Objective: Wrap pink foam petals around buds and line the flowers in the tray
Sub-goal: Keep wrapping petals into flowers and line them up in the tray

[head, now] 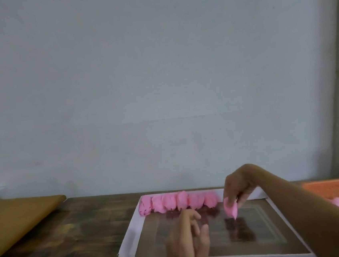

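My right grip pinches a pink foam flower by its top. The flower hangs below the fingertips, point down, over the tray near its far right corner, just beside the row of flowers along the far edge. My left grip hovers loose, holding nothing. I judge that a slackened pinch could let the petals unwrap, and a careless set-down could topple the flower or nudge the row.

Pink foam flowers are lining the white tray's far wall — a lone flower is hanging point-down beside them.
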The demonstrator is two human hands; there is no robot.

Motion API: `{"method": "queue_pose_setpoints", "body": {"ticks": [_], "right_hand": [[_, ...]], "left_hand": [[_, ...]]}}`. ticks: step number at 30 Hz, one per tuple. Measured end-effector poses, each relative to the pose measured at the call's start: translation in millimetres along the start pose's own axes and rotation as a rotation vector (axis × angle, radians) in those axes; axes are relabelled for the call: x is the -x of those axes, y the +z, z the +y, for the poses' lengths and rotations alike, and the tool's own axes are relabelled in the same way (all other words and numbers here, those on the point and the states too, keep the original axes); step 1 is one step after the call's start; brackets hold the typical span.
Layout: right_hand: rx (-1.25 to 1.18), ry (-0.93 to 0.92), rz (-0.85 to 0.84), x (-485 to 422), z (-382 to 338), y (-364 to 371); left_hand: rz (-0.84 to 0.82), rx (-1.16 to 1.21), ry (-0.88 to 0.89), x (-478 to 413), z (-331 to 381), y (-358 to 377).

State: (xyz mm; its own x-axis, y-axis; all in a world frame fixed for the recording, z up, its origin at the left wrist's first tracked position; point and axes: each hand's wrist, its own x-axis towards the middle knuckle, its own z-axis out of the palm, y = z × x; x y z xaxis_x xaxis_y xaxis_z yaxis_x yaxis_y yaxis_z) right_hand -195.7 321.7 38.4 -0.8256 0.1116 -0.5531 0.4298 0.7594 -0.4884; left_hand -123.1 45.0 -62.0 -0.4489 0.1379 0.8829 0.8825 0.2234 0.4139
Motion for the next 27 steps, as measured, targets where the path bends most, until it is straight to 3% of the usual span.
{"method": "queue_pose_setpoints", "body": {"ticks": [7,13,19,21,24,26,27], "right_hand": [[-0.123,0.097,0.318,-36.0,-0.6,10.8],[-0.366,0.069,0.615,-47.1,11.5,19.9],[-0.426,-0.053,0.661,-29.1,15.0,32.7],[-0.349,-0.069,0.647,-10.7,14.8,33.4],[-0.077,-0.128,0.627,23.2,17.6,36.3],[0.127,-0.174,0.737,55.5,22.7,34.0],[0.232,-0.151,0.799,75.6,28.9,28.9]], "left_hand": [[-0.052,0.024,0.015,0.9,-3.3,-5.2],[-0.009,0.05,-0.041,-0.5,-5.9,-3.3],[-0.076,0.139,-0.23,-8.6,-3.7,-11.8],[-0.295,0.147,-0.362,-23.6,2.3,-25.1],[-0.933,0.074,-0.589,-39.5,9.7,-59.0],[-1.275,-0.059,-0.559,-39.3,12.8,-77.0],[-1.335,-0.13,-0.516,-36.2,16.4,-80.9]]}}
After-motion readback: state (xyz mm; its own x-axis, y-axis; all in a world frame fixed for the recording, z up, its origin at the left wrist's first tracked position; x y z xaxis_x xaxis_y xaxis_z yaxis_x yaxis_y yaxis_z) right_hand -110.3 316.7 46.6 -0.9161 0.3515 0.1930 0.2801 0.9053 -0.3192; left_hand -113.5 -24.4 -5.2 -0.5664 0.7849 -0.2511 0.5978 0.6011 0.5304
